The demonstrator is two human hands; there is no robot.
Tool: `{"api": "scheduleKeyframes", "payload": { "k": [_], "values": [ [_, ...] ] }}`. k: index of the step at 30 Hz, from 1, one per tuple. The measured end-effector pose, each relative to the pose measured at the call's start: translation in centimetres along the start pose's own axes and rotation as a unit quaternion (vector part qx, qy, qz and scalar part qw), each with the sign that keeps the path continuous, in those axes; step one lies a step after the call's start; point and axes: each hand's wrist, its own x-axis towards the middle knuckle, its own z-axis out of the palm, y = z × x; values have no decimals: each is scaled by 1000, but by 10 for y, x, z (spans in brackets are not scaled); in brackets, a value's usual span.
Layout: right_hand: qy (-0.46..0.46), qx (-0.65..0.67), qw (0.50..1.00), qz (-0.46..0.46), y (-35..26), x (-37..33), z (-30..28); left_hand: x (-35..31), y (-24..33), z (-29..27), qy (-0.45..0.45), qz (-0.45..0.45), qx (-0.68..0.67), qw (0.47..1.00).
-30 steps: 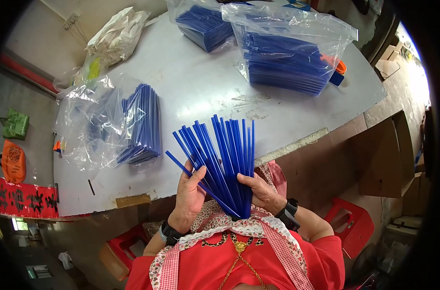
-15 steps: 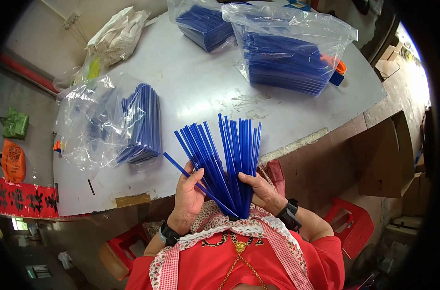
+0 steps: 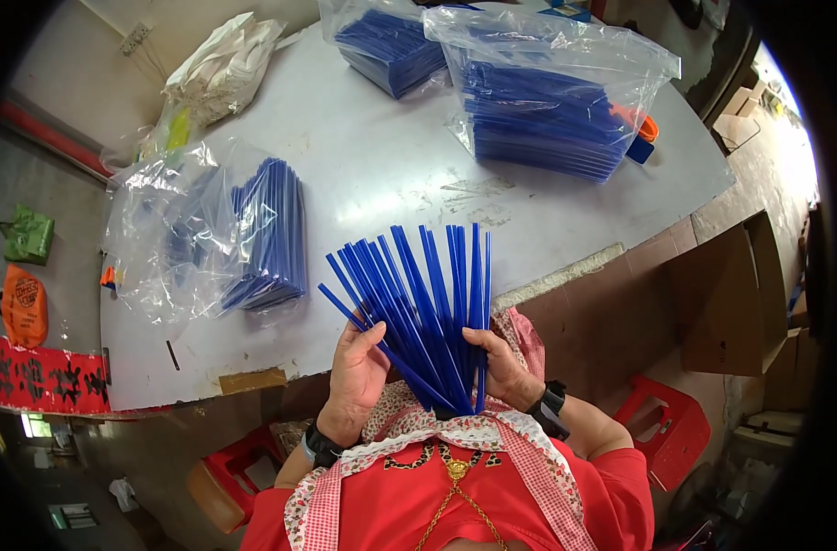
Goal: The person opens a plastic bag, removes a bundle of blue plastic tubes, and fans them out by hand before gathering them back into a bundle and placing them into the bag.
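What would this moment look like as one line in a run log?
left hand: holding blue strips | right hand: holding same fan | table: bagged strips

Pretty beat-up grey table (image 3: 373, 174), scuffed, with a brown tape patch (image 3: 251, 379) near the front edge. On the left there's a clear bag (image 3: 175, 230) with a blue stack (image 3: 270, 234) half out of it; at the back, two more bags of blue strips (image 3: 391, 46) (image 3: 547, 101). A crumpled white bag (image 3: 221, 69) sits at the far-left corner, and something orange (image 3: 641, 124) pokes out behind the right bag.
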Motion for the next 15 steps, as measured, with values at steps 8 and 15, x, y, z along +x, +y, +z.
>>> {"api": "scheduleKeyframes", "payload": {
  "k": [8,15],
  "values": [
    [5,0,1000,10,0,-2,1,-1,1,1,-8,-8,-1,1000],
    [-5,-47,998,-31,-2,-3,12,0,0,1,-22,-5,26,999]
  ]
}}
